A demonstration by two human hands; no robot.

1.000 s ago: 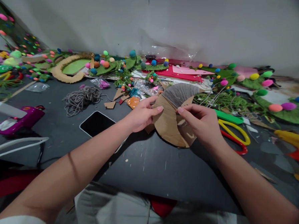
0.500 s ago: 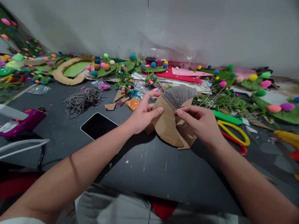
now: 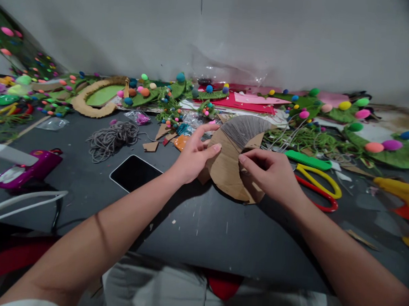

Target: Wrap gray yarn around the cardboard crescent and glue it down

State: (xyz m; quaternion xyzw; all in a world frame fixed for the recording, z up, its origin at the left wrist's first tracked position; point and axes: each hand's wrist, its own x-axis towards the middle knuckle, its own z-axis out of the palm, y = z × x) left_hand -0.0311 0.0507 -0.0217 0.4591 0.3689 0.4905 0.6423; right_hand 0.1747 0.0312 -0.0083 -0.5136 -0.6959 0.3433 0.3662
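A round cardboard piece (image 3: 226, 165) is tilted up in front of me, its upper part wrapped closely with grey yarn (image 3: 245, 127). My left hand (image 3: 195, 155) grips its left edge, thumb on the face and fingers at the rim and behind. At the piece's middle right, my right hand (image 3: 270, 170) is closed with thumb and fingertips pinched together by the edge of the wrapping. Whatever the pinch holds is too small to make out. A bundle of loose grey yarn (image 3: 112, 139) lies to the left, a strand trailing toward the cardboard scraps (image 3: 150, 146).
A phone (image 3: 135, 172) lies beside my left forearm. Right of my right hand are red-and-yellow-handled scissors (image 3: 321, 182), a green cutter (image 3: 309, 160) and a yellow glue gun (image 3: 399, 190). A purple glue gun (image 3: 28, 169) sits left. Green leaves with coloured pompoms (image 3: 383, 144) line the back.
My right hand has shifted slightly down against the cardboard, its pinch staying near the middle. The left hand keeps its grip, and the cardboard has tilted a little.
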